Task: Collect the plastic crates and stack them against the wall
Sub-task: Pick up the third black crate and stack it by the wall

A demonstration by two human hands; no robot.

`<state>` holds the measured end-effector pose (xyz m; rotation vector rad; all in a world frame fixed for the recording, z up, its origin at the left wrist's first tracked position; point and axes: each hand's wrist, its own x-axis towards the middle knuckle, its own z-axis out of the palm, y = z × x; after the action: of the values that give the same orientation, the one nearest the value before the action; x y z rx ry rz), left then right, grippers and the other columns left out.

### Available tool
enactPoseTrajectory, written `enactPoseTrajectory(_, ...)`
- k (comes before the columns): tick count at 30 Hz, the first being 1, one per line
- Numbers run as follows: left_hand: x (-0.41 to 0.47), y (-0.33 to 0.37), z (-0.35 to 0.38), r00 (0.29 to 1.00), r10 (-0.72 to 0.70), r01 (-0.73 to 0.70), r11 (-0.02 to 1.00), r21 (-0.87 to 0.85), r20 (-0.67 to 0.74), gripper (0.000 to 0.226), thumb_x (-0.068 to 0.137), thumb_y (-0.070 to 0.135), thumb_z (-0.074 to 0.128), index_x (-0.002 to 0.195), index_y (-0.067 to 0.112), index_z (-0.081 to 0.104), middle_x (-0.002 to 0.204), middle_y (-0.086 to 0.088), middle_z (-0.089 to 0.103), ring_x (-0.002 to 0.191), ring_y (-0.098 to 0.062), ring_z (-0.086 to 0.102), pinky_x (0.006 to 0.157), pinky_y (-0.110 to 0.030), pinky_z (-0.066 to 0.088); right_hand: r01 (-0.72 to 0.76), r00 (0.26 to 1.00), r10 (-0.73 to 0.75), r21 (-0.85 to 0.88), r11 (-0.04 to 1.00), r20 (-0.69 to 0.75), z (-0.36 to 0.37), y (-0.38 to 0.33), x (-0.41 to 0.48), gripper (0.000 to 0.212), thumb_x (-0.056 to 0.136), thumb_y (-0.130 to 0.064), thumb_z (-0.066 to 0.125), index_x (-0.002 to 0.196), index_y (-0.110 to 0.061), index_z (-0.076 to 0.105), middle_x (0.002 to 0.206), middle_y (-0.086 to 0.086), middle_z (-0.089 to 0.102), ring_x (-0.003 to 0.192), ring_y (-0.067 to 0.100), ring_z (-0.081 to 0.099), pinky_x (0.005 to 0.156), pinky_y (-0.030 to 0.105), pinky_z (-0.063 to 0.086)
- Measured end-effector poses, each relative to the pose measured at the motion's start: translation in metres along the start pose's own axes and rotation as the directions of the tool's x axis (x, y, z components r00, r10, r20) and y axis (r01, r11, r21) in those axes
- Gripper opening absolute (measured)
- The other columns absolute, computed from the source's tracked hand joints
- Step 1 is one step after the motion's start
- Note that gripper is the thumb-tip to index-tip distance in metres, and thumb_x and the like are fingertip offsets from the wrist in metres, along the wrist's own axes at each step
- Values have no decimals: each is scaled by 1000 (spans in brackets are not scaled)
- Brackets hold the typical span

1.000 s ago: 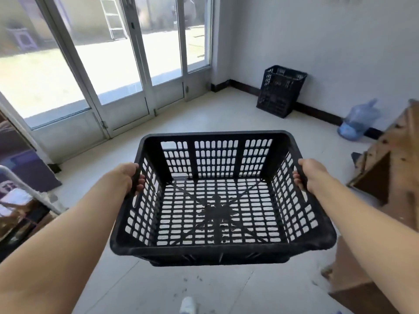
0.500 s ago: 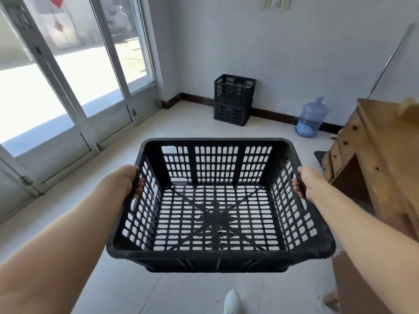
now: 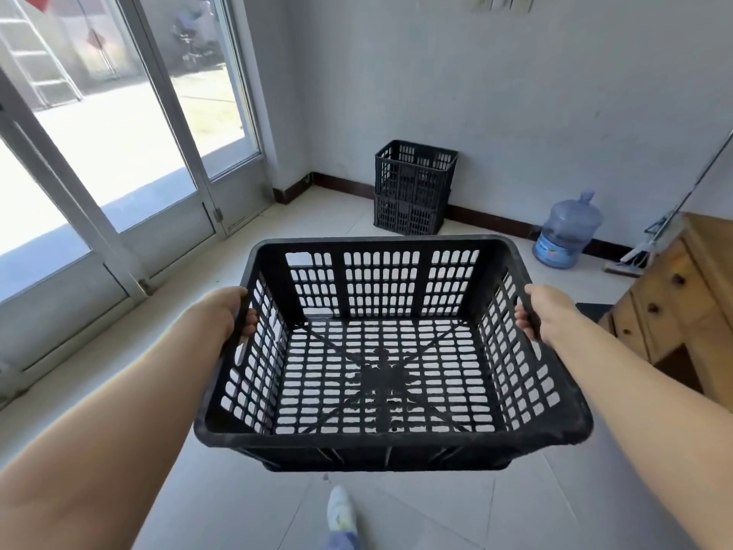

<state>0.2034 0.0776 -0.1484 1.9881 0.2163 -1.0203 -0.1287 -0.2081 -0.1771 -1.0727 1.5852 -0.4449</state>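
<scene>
I carry an empty black slotted plastic crate (image 3: 380, 438) level in front of me, above the floor. My left hand (image 3: 232, 313) grips its left rim, fingers curled inside the wall. On the opposite rim, my right hand (image 3: 545, 311) grips the same way. Straight ahead, a stack of two black crates (image 3: 414, 188) stands on the floor against the white wall, beyond the far rim of the carried crate.
Glass sliding doors (image 3: 119, 160) run along the left. A blue water jug (image 3: 567, 232) sits by the wall on the right, with a mop (image 3: 630, 264) beside it. A wooden drawer cabinet (image 3: 682, 307) stands at right. My shoe (image 3: 341, 510) shows below the crate on the tiled floor.
The view has turned and moved toward the wall. The stacked crates now stand straight ahead and look larger. Both hands keep the same grip on the carried crate.
</scene>
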Motion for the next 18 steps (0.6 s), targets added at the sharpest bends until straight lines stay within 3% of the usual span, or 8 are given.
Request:
enactPoseTrajectory(6, 76, 115, 34, 999, 29, -29, 1000, 1, 37, 35, 97, 33, 40, 77, 6, 51, 64, -4, 50, 51, -17, 45, 29, -19, 42, 6, 999, -3, 50, 999, -52, 45, -79, 73, 27, 93, -30, 42, 79, -10, 52, 62, 5, 51, 47, 18, 44, 45, 23, 32)
enactPoseTrajectory(12, 144, 249, 88, 993, 104, -107, 993, 52, 53, 35, 97, 32, 41, 73, 7, 49, 65, -4, 49, 53, -16, 45, 39, -20, 43, -12, 993, 28, 135, 991, -116, 70, -157, 147, 29, 93, -30, 43, 79, -8, 53, 61, 5, 51, 47, 18, 45, 44, 23, 32)
enactPoseTrajectory(18, 221, 364, 159, 988, 130, -137, 987, 88, 88, 33, 97, 32, 40, 75, 10, 51, 64, -3, 49, 52, -16, 45, 31, -17, 43, -23, 990, 48, 178, 984, -136, 88, -234, 254, 27, 92, -31, 43, 86, -8, 55, 62, 5, 51, 47, 18, 46, 43, 21, 33)
